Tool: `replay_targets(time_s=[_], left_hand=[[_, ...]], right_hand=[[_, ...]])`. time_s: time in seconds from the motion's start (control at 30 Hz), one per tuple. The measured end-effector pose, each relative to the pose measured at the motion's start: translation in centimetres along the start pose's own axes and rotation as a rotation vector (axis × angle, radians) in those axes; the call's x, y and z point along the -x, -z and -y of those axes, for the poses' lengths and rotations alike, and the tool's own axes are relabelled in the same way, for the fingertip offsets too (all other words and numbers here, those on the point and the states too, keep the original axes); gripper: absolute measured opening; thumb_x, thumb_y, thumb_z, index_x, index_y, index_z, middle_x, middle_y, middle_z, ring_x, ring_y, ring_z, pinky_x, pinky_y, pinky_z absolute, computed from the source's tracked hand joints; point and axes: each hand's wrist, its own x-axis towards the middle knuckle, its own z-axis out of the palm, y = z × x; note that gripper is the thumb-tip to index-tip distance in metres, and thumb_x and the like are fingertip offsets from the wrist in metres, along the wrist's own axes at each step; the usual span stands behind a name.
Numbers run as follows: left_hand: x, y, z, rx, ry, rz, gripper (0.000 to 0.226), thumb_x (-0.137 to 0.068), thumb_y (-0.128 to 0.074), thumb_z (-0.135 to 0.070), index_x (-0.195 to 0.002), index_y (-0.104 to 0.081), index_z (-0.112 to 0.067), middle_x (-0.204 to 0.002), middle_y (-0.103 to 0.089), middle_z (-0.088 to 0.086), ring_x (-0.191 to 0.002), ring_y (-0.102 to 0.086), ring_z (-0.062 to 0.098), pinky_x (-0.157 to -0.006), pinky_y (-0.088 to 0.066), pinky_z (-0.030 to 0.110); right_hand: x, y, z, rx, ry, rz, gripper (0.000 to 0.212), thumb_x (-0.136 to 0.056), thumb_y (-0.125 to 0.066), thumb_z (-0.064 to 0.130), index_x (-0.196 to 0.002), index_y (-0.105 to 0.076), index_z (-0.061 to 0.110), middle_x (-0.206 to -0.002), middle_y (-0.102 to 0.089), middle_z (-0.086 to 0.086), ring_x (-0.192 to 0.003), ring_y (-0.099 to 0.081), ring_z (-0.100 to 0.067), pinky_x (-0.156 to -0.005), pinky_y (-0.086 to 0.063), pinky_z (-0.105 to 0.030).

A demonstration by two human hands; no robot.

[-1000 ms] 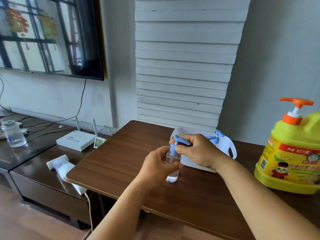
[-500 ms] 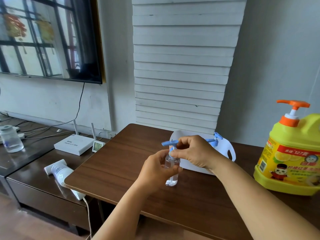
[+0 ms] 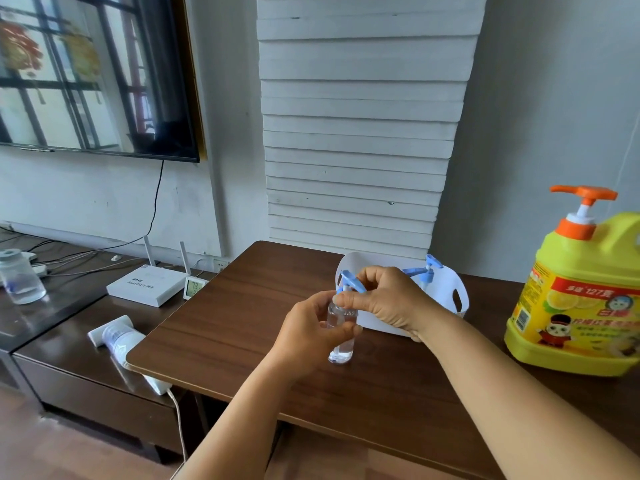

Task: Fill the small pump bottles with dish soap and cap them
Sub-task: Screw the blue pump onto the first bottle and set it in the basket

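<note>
A brown tabletop (image 3: 242, 323) is sitting against a white wall, carrying a yellow soap jug (image 3: 581, 306) and a white basket (image 3: 446, 289).
The left hand (image 3: 311, 334) is gripping the small bottle (image 3: 341, 344) standing mid-tabletop; the right hand (image 3: 388, 299), fingers (image 3: 346, 301) curled, is pinching its blue pump (image 3: 351, 280).

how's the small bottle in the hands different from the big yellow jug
The small bottle is clear and slim with a blue pump; the yellow jug is opaque and far bulkier with an orange pump. The left hand and right hand hold the small bottle; the jug stands untouched. Both are upright on the table.
</note>
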Motion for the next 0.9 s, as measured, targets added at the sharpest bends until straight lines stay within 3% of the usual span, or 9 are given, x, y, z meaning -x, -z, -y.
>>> replay_targets(time_s=[0.1,0.2,0.33,0.4,0.47,0.6,0.8,0.9], left_hand=[[0.0,0.0,-0.15,-0.002,-0.008,0.003,0.034,-0.075,-0.076,-0.018,-0.106,-0.063,-0.024,-0.091,-0.072,-0.004,-0.086,-0.068,0.011,-0.083,-0.055,0.027],[0.09,0.04,-0.19,-0.007,-0.007,0.013,0.03,-0.075,-0.075,-0.018,-0.103,-0.063,-0.023,-0.086,-0.07,-0.007,-0.084,-0.068,0.009,-0.082,-0.055,0.025],[0.0,0.09,-0.07,-0.014,-0.016,0.017,0.032,-0.075,-0.075,-0.02,-0.105,-0.064,-0.023,-0.092,-0.071,0.002,-0.089,-0.068,0.019,-0.085,-0.056,0.035],[-0.03,0.03,-0.1,-0.018,-0.012,0.021,0.031,-0.076,-0.075,-0.02,-0.105,-0.064,-0.023,-0.094,-0.071,0.004,-0.09,-0.067,0.021,-0.086,-0.055,0.037],[-0.01,-0.02,-0.16,-0.019,-0.014,0.023,0.03,-0.076,-0.075,-0.019,-0.103,-0.063,-0.025,-0.093,-0.071,0.002,-0.09,-0.067,0.02,-0.086,-0.055,0.035],[-0.06,0.07,-0.23,0.003,-0.016,0.045,0.033,-0.075,-0.076,-0.017,-0.105,-0.064,-0.026,-0.093,-0.072,-0.001,-0.089,-0.068,0.015,-0.083,-0.055,0.026],[0.01,0.18,-0.47,0.007,0.009,0.026,0.032,-0.075,-0.076,-0.016,-0.104,-0.065,-0.023,-0.091,-0.072,-0.004,-0.086,-0.069,0.01,-0.078,-0.052,0.015],[-0.04,0.12,-0.51,-0.015,0.017,0.022,0.033,-0.073,-0.078,-0.017,-0.102,-0.065,-0.026,-0.09,-0.072,-0.005,-0.085,-0.069,0.009,-0.08,-0.053,0.018]], right_hand=[[0.21,-0.34,-0.19,-0.142,-0.008,0.092,0.017,-0.078,-0.075,0.014,-0.094,-0.068,0.013,-0.091,-0.068,-0.004,-0.094,-0.065,-0.017,-0.09,-0.049,-0.026],[0.06,-0.46,-0.4,-0.133,-0.015,0.044,0.016,-0.075,-0.077,0.015,-0.087,-0.066,0.013,-0.08,-0.063,0.001,-0.084,-0.06,-0.013,-0.081,-0.049,-0.023],[0.27,-0.42,-0.74,-0.183,-0.03,0.143,0.024,-0.077,-0.074,0.009,-0.1,-0.069,0.01,-0.09,-0.064,-0.004,-0.091,-0.061,-0.014,-0.093,-0.05,-0.029],[0.34,-0.42,-0.74,-0.163,-0.02,0.087,0.018,-0.077,-0.073,0.006,-0.094,-0.069,0.011,-0.084,-0.066,0.0,-0.086,-0.062,-0.013,-0.083,-0.052,-0.024],[0.35,-0.57,-0.84,-0.122,-0.007,-0.009,0.016,-0.075,-0.076,0.009,-0.085,-0.065,0.014,-0.081,-0.064,0.002,-0.082,-0.061,-0.011,-0.076,-0.05,-0.02],[0.59,-0.63,-0.89,-0.208,0.004,0.103,0.015,-0.081,-0.07,0.008,-0.095,-0.069,0.013,-0.087,-0.068,0.001,-0.089,-0.064,-0.011,-0.081,-0.05,-0.018],[0.35,-0.91,-0.41,-0.017,0.056,-0.083,0.018,-0.073,-0.079,0.016,-0.077,-0.063,0.023,-0.081,-0.065,0.003,-0.083,-0.062,-0.012,-0.08,-0.053,-0.023],[0.75,-0.77,-0.42,-0.073,0.059,-0.042,0.013,-0.078,-0.075,0.017,-0.082,-0.063,0.021,-0.081,-0.063,0.005,-0.083,-0.061,-0.01,-0.072,-0.048,-0.014]])
